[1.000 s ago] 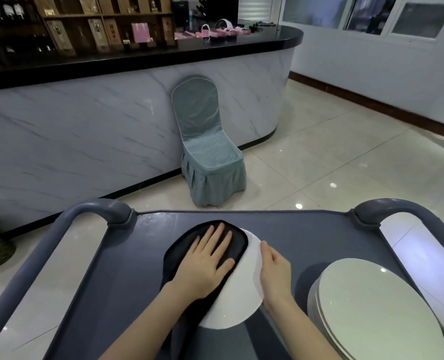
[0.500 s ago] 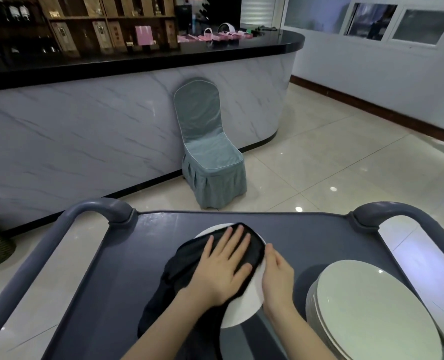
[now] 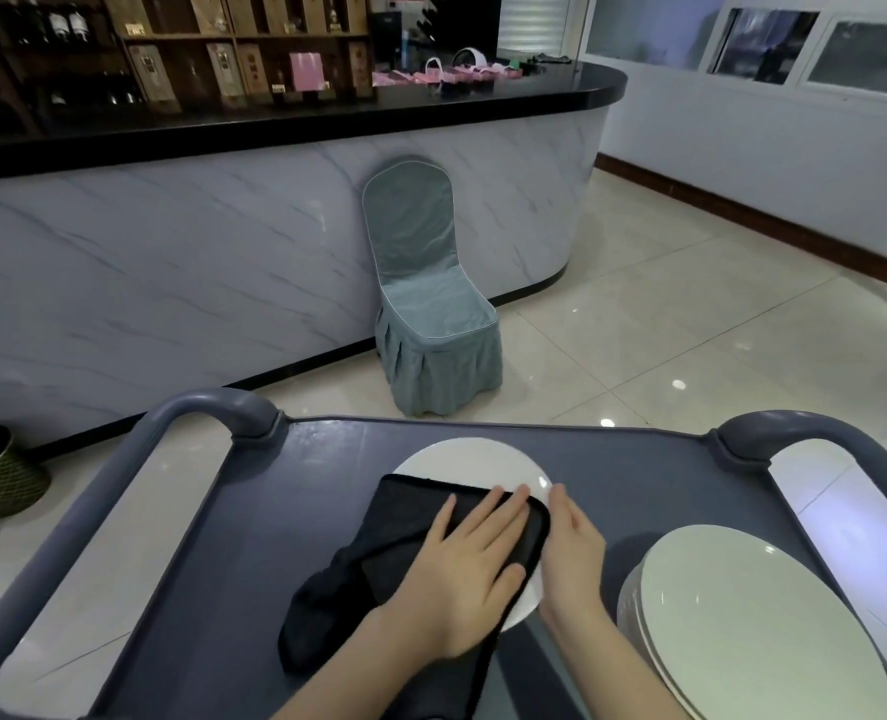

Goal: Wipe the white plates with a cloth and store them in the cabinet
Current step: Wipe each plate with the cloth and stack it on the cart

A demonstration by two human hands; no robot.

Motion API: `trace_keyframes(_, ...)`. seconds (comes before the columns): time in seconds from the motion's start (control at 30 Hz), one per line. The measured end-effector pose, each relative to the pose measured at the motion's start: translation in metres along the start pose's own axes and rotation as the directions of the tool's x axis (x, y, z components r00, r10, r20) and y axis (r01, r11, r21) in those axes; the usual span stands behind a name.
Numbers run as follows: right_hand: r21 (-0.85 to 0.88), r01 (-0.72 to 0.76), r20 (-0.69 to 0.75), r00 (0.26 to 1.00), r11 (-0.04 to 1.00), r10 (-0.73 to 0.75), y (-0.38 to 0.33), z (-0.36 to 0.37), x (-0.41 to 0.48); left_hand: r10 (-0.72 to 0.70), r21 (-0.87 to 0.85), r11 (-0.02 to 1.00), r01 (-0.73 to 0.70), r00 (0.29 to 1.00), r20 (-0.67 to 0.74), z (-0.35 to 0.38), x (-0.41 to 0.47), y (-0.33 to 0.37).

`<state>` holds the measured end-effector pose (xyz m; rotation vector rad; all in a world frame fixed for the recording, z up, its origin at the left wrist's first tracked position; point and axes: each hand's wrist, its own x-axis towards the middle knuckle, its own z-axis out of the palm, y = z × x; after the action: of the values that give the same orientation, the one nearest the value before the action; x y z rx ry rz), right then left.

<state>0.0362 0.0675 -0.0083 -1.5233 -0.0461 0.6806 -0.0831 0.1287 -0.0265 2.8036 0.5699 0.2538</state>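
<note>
While the left hand (image 3: 465,569), fingers flat and spread, is pressing the soft cloth (image 3: 410,517), the right hand (image 3: 571,543), fingers together, is bracing the likely slippery, breakable plate (image 3: 462,459) at its rim.

plate (image 3: 462,459) half hidden under cloth (image 3: 410,517); plate stack (image 3: 742,615) cut by bottom edge

A broad stretch of the grey surface (image 3: 233,537) is lying open on the left, with a thinner strip along the far edge. The plate (image 3: 462,457) and black cloth (image 3: 405,522) are occupying the middle. The right hand (image 3: 571,543) is filling the gap beside the plate stack (image 3: 742,615), near right. The left handle (image 3: 135,459) and right handle (image 3: 857,444) are fencing the sides.
</note>
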Motion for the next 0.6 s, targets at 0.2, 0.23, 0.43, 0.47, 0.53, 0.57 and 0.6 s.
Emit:
trace_keyframes(0.2,-0.046,-0.014,0.024,1.0,0.999,0.016,0.003,0.003,-0.008,-0.217,-0.027,0.975,0.221,0.971,0.102,-0.007,0.022,-0.031)
trace_keyframes(0.23,-0.042,0.012,0.013,1.0,0.999,-0.012,-0.003,0.001,-0.007,-0.23,-0.009,0.973,0.232,0.97,0.081,-0.009,0.017,-0.033)
trace_keyframes(0.43,0.031,0.07,-0.096,0.993,0.997,-0.067,-0.035,-0.008,0.01,-0.143,0.041,0.988,0.146,0.987,-0.075,-0.014,-0.022,-0.006)
trace_keyframes(0.47,0.041,0.064,-0.092,0.994,0.997,-0.06,-0.036,-0.008,0.009,-0.117,0.031,0.992,0.119,0.991,-0.069,-0.013,-0.024,0.0)
trace_keyframes(0.53,0.026,0.058,-0.07,0.996,0.998,-0.056,-0.03,-0.005,0.004,-0.068,0.011,0.998,0.068,0.997,-0.042,-0.011,-0.019,0.007)
trace_keyframes(0.57,0.01,0.061,-0.055,0.997,0.998,-0.06,-0.025,-0.003,0.0,-0.05,0.007,0.999,0.051,0.998,-0.026,-0.01,-0.014,0.009)
trace_keyframes(0.6,0.0,0.061,-0.031,0.998,0.998,-0.061,-0.018,-0.001,-0.005,-0.043,0.006,0.999,0.043,0.999,-0.004,-0.01,-0.007,0.008)
